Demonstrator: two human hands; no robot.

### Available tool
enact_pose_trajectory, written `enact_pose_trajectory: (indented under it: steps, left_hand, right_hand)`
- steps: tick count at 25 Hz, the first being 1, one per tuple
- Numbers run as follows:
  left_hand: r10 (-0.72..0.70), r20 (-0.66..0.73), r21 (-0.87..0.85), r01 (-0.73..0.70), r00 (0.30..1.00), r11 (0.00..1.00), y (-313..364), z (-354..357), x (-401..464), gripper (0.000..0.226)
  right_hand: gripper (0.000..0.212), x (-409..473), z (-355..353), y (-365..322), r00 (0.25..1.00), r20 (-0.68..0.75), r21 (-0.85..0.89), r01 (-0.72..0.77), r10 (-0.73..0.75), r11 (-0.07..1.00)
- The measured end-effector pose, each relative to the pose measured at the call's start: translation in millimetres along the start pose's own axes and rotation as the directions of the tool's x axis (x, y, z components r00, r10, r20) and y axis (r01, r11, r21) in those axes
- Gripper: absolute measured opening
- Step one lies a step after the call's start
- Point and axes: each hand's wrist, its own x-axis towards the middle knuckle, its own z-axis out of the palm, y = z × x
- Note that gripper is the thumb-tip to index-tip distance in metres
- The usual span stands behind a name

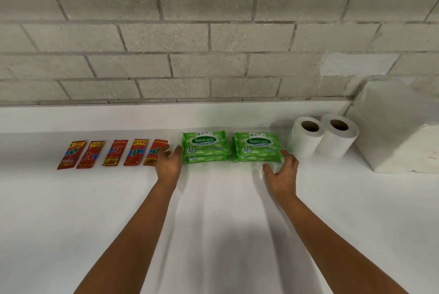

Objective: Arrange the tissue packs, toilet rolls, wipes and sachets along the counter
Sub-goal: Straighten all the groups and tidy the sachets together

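Two stacks of green Sanicare wipes packs lie side by side on the white counter (213, 210), the left stack (205, 146) and the right stack (257, 147). My left hand (168, 163) is open just left of the left stack, fingers straight, partly covering the rightmost red sachet. My right hand (282, 172) is open at the right stack's front right corner, fingers near its edge. Several red sachets (111, 153) lie in a row at the left. Two white toilet rolls (323, 137) stand right of the wipes. A big white tissue pack (399, 132) sits at the far right.
A grey block wall (213, 32) rises behind the counter, with a low white ledge along its base. A wide bare stretch of counter lies in front of the row of goods, under my forearms.
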Motion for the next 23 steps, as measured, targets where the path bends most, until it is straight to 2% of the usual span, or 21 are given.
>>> enact_pose_trajectory:
  steps: [2,5,7,10,13,23]
  left_hand:
    - [-0.078,0.066,-0.028,0.08,0.995,0.996,3,6,18,0.05]
    - [-0.134,0.157,0.063,0.125,0.978,0.99,10,16,39,0.063]
    - [-0.132,0.2,0.161,0.1,0.971,0.982,15,26,51,0.066]
    - [-0.084,0.274,0.283,0.003,0.958,0.959,21,41,57,0.053]
    - [-0.042,0.323,0.325,-0.07,0.945,0.943,21,48,60,0.046]
    - [-0.012,0.311,0.276,-0.078,0.95,0.958,10,57,60,0.048]
  right_hand:
    - [0.066,8,3,4,1.0,0.024,0.02,-0.005,0.004,1.0]
    - [0.071,16,7,7,0.996,0.077,-0.006,0.036,-0.035,0.999]
    - [0.07,26,10,11,0.994,0.092,-0.026,0.065,-0.062,0.998]
    - [0.061,39,10,17,0.992,0.101,-0.018,0.083,-0.081,0.996]
    - [0.052,48,12,20,0.993,0.1,0.039,0.067,-0.071,0.997]
    - [0.05,49,19,16,0.99,0.102,0.052,0.095,-0.1,0.994]
